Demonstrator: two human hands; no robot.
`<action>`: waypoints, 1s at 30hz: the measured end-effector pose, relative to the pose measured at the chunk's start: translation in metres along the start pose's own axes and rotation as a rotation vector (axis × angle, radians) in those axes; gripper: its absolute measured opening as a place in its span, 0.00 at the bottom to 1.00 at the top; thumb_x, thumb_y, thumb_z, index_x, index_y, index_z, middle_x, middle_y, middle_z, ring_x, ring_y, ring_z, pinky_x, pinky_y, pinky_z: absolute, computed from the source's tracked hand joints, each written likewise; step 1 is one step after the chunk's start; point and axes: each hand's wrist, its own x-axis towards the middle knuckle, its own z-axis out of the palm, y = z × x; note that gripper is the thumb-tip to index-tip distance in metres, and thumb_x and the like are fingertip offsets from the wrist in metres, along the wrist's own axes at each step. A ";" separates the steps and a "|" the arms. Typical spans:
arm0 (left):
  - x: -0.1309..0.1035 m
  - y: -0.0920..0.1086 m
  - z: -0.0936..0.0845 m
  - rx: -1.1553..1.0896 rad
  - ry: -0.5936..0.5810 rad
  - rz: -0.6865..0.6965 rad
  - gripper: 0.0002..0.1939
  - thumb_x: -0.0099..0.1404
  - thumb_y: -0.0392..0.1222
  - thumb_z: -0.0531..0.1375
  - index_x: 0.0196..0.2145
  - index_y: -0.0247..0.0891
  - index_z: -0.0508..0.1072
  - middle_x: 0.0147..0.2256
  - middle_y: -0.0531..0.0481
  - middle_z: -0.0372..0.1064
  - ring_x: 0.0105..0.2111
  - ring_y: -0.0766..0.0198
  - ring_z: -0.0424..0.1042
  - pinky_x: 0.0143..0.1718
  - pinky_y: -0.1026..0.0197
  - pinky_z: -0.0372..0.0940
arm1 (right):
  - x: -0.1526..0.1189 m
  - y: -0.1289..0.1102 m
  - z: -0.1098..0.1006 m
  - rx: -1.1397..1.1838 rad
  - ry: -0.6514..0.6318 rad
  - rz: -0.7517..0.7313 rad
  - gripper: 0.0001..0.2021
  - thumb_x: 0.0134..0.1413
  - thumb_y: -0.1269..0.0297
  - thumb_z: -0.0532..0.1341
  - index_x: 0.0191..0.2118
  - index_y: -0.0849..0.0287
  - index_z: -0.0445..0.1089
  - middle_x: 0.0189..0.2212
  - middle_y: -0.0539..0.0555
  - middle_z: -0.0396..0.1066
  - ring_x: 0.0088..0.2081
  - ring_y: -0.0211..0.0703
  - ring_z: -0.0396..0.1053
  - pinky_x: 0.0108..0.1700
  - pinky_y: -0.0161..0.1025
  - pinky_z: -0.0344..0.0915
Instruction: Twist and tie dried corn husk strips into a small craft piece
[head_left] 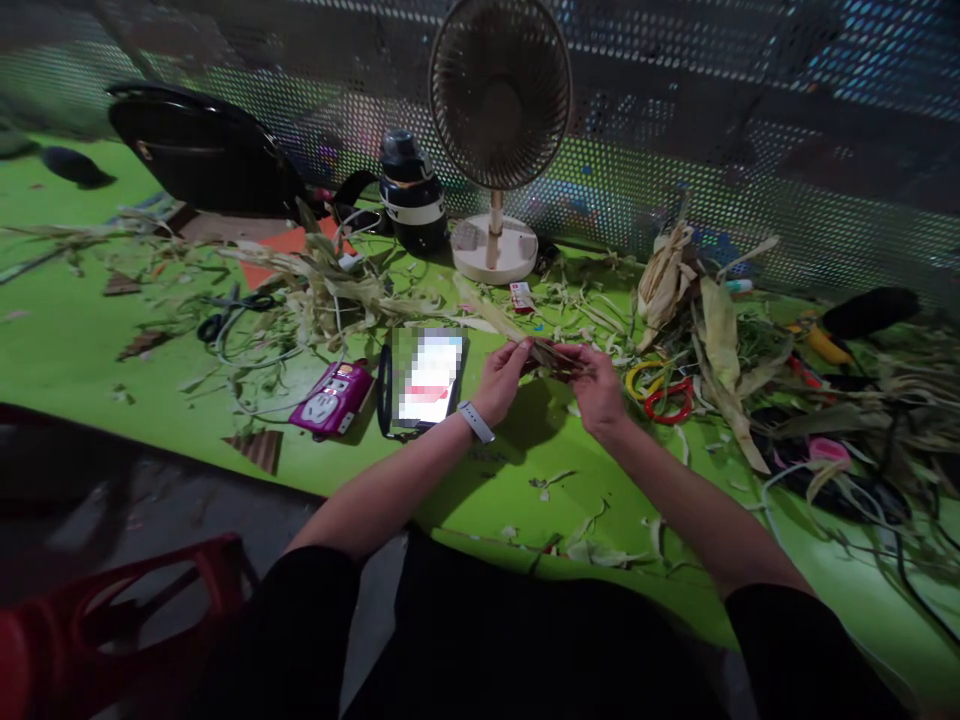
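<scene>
Some dried corn husk [553, 360] was pinched pretty snugly in the fingers of both the left hand [504, 382] and right hand [600, 392], just over the green table [465, 505]. A lit smartphone [436, 380] was spotted near the left hand, magenta power strip [331, 402] beside it.

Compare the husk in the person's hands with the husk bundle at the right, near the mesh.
Support: the held husk is gripped between the left hand and right hand; the husk bundle is on the green table.
Pose: the held husk runs roughly level between the hands; the husk bundle stands upright, slightly tilted.
Bulk: the held husk looks thin, the husk bundle fuller.
Shared: both look dry.
</scene>
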 end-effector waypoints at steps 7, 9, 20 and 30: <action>0.002 0.011 -0.004 0.069 -0.127 -0.056 0.18 0.53 0.53 0.66 0.34 0.35 0.78 0.34 0.47 0.76 0.34 0.64 0.75 0.43 0.59 0.68 | 0.013 -0.023 -0.015 -0.464 -0.146 -0.148 0.08 0.40 0.60 0.69 0.29 0.57 0.76 0.26 0.48 0.75 0.30 0.38 0.69 0.37 0.37 0.66; 0.000 0.011 -0.003 0.074 -0.127 -0.086 0.19 0.52 0.53 0.66 0.34 0.34 0.78 0.33 0.48 0.76 0.33 0.65 0.74 0.41 0.60 0.69 | 0.012 -0.021 -0.014 -0.554 -0.158 -0.206 0.08 0.39 0.63 0.70 0.29 0.57 0.76 0.27 0.49 0.76 0.30 0.38 0.69 0.37 0.38 0.66; 0.001 0.009 -0.004 0.044 -0.121 -0.148 0.19 0.53 0.53 0.66 0.35 0.34 0.77 0.33 0.46 0.77 0.32 0.65 0.75 0.39 0.60 0.71 | 0.015 -0.015 -0.013 -0.341 -0.067 -0.194 0.06 0.38 0.64 0.70 0.26 0.56 0.75 0.24 0.46 0.74 0.28 0.35 0.69 0.37 0.36 0.66; -0.002 0.009 -0.003 0.004 -0.133 -0.251 0.18 0.51 0.50 0.67 0.34 0.34 0.77 0.32 0.46 0.77 0.34 0.63 0.76 0.39 0.59 0.71 | 0.013 -0.012 -0.010 -0.452 -0.141 -0.079 0.12 0.31 0.58 0.72 0.22 0.58 0.72 0.21 0.48 0.73 0.25 0.35 0.67 0.33 0.37 0.65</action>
